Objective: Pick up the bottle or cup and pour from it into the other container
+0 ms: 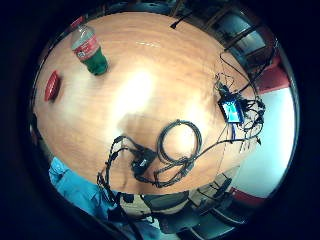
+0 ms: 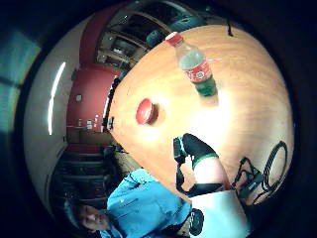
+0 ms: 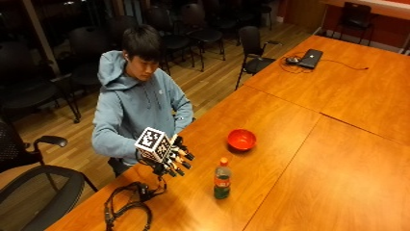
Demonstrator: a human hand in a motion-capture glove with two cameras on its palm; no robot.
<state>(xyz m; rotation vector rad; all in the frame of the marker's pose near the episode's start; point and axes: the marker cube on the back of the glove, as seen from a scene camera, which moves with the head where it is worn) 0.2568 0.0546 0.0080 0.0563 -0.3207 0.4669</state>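
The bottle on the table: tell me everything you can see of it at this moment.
The bottle is clear plastic with an orange-red cap, a red label round its middle and green liquid filling roughly its lower part. It stands upright and capped on the wooden table, apart from the red bowl, which sits further along the table. Nothing touches it but the tabletop. The gloved right hand hovers beside it, above the table, fingers spread and holding nothing.
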